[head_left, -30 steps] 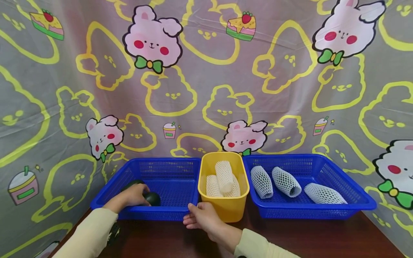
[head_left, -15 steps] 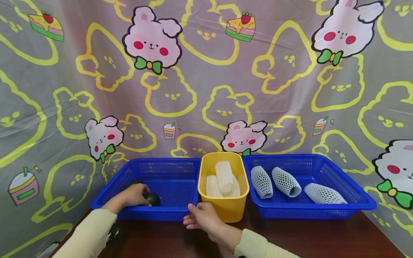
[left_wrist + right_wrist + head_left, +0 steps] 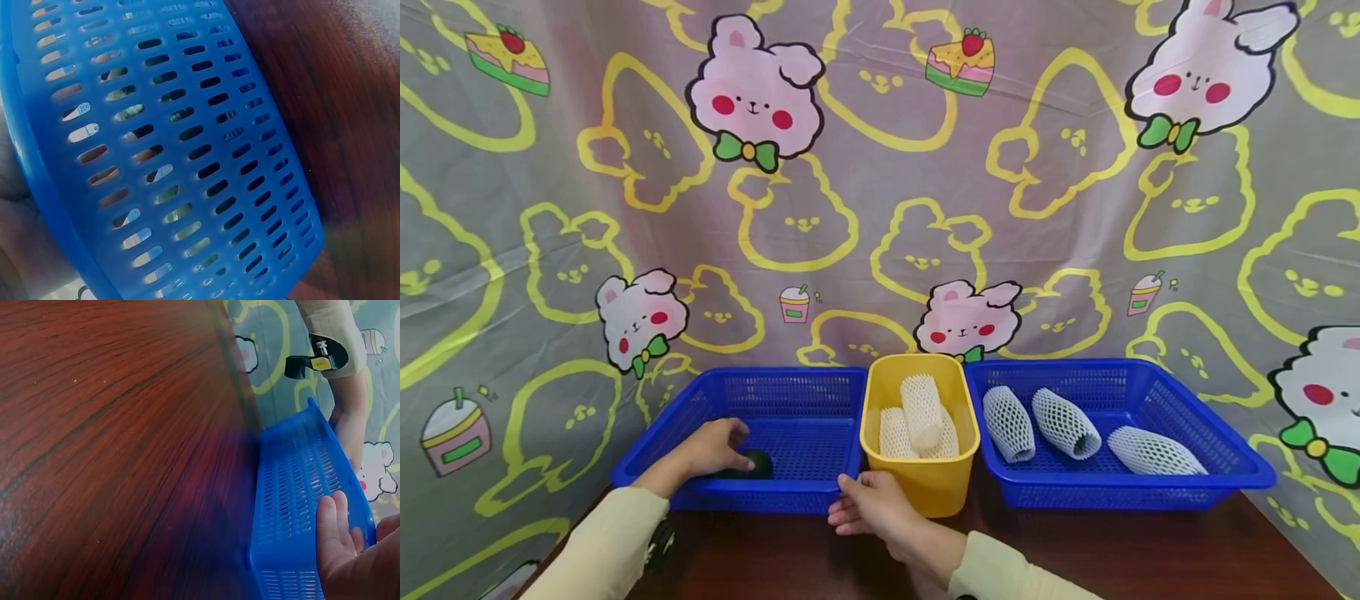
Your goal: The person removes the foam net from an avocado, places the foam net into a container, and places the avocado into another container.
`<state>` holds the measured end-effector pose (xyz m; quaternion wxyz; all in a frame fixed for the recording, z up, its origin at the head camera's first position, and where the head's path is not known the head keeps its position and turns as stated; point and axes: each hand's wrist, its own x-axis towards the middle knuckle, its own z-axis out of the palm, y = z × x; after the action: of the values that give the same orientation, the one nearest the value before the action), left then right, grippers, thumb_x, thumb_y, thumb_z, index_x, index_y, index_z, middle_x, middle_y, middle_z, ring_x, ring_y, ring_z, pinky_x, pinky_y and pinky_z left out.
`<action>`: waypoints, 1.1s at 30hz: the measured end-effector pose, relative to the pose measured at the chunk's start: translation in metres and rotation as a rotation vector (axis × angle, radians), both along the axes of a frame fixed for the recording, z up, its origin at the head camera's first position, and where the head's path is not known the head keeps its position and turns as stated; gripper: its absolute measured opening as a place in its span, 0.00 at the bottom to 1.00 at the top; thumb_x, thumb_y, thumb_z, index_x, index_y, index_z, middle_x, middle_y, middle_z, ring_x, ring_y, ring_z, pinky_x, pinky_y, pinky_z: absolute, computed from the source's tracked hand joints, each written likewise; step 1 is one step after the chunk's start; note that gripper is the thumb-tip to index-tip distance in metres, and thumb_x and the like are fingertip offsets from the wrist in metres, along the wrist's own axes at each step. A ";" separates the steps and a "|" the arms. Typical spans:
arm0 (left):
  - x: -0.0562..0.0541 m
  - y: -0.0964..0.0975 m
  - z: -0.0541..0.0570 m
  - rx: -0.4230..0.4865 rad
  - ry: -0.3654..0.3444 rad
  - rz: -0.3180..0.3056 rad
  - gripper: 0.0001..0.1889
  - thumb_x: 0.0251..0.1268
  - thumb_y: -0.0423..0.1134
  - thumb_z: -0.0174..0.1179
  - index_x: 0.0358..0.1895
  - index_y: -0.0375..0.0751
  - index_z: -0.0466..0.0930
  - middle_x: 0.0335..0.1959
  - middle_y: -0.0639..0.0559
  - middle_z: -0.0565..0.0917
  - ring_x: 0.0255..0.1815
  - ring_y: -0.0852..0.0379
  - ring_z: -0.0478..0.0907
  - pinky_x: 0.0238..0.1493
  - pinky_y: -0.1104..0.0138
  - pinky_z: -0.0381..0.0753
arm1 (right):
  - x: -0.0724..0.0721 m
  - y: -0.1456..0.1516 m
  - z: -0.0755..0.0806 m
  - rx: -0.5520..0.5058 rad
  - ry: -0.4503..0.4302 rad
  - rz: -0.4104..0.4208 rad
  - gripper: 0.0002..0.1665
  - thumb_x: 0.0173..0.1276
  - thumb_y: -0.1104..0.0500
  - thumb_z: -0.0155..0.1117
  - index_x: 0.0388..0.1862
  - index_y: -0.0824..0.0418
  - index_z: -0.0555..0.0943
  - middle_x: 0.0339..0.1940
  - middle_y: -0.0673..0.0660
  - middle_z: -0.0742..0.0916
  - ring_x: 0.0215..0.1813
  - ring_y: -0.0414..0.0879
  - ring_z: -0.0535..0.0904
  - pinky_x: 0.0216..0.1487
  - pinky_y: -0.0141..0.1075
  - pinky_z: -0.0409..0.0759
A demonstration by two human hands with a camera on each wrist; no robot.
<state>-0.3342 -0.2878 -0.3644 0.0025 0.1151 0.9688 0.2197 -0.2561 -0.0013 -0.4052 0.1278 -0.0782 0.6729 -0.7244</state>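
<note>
In the head view, my left hand (image 3: pixel 718 447) is inside the left blue basket (image 3: pixel 805 497), low over a smooth dark green fruit (image 3: pixel 762 464). Its thumb lies at the top of the fruit, and the fingers are raised and loosely bent. The left wrist view looks at the slotted wall of the basket (image 3: pixel 187 144), with green patches showing through the slots. My right hand (image 3: pixel 876 507) holds the basket's front right corner. In the right wrist view its thumb is at the rim and its fingers (image 3: pixel 333 528) lie along the outer wall.
Between the two baskets stands a yellow bin (image 3: pixel 917 487) holding several white foam net sleeves (image 3: pixel 920 408). The right blue basket (image 3: pixel 1120 492) contains three net-wrapped items (image 3: pixel 1066 422), dark green inside. All stand on a dark brown table (image 3: pixel 820 558) before a patterned curtain (image 3: pixel 880 167).
My left hand has risen slightly, its thumb shifting from beside the dark green fruit to its top. The second dark form behind that hand is now hidden. The right hand stays at the basket corner.
</note>
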 end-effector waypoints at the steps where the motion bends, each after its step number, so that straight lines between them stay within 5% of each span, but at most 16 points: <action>1: 0.000 0.000 -0.001 0.008 0.004 0.004 0.31 0.47 0.40 0.76 0.52 0.24 0.76 0.44 0.38 0.82 0.47 0.41 0.78 0.48 0.49 0.77 | 0.000 0.001 0.000 0.004 0.004 0.005 0.14 0.76 0.58 0.52 0.35 0.68 0.75 0.25 0.59 0.85 0.26 0.44 0.83 0.31 0.40 0.84; 11: 0.006 0.003 -0.002 0.085 0.045 0.016 0.34 0.52 0.43 0.74 0.57 0.24 0.73 0.51 0.33 0.80 0.52 0.37 0.77 0.50 0.48 0.77 | 0.003 0.015 0.003 0.061 0.034 0.087 0.15 0.75 0.59 0.54 0.37 0.73 0.76 0.26 0.61 0.85 0.27 0.48 0.84 0.31 0.43 0.84; 24: 0.025 0.021 0.008 0.199 0.169 -0.014 0.33 0.57 0.49 0.70 0.59 0.31 0.73 0.54 0.36 0.79 0.54 0.39 0.76 0.52 0.48 0.76 | 0.014 0.045 0.034 0.114 0.105 0.209 0.16 0.76 0.58 0.54 0.37 0.72 0.78 0.28 0.62 0.85 0.28 0.47 0.84 0.32 0.43 0.84; 33: 0.039 0.047 0.020 0.321 0.133 -0.047 0.32 0.58 0.50 0.69 0.60 0.33 0.73 0.54 0.38 0.80 0.56 0.39 0.76 0.55 0.48 0.74 | 0.016 0.068 0.054 0.147 0.148 0.244 0.16 0.76 0.58 0.54 0.40 0.73 0.78 0.31 0.62 0.86 0.32 0.49 0.84 0.35 0.43 0.84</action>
<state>-0.2947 -0.2408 -0.3442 -0.0747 0.1507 0.9163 0.3636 -0.2403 0.0666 -0.3514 0.1704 -0.2030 0.7171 -0.6445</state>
